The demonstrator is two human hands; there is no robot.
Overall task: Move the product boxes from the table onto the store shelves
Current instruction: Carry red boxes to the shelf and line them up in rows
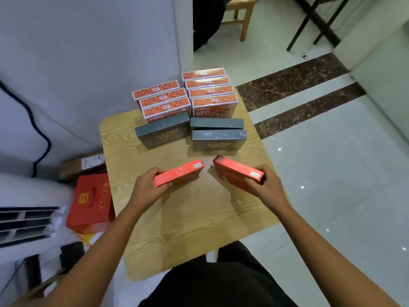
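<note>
On the small wooden table (188,222) my left hand (147,188) grips the near end of a flat red box (180,172). My right hand (264,185) grips a second red box (234,169), tilted the other way. Both boxes sit low over the tabletop; whether they touch it I cannot tell. Behind them lie three dark grey-green boxes (162,131) (217,123) (219,139). At the table's far edge stand two rows of orange boxes (164,103) (211,94), several in all. No store shelf is in view.
A white wall with a dark cable (39,129) rises on the left. A red carton (90,202) and a brown parcel (84,165) sit on the floor left of the table. Glossy tiled floor spreads to the right; a wooden chair (241,16) stands far behind.
</note>
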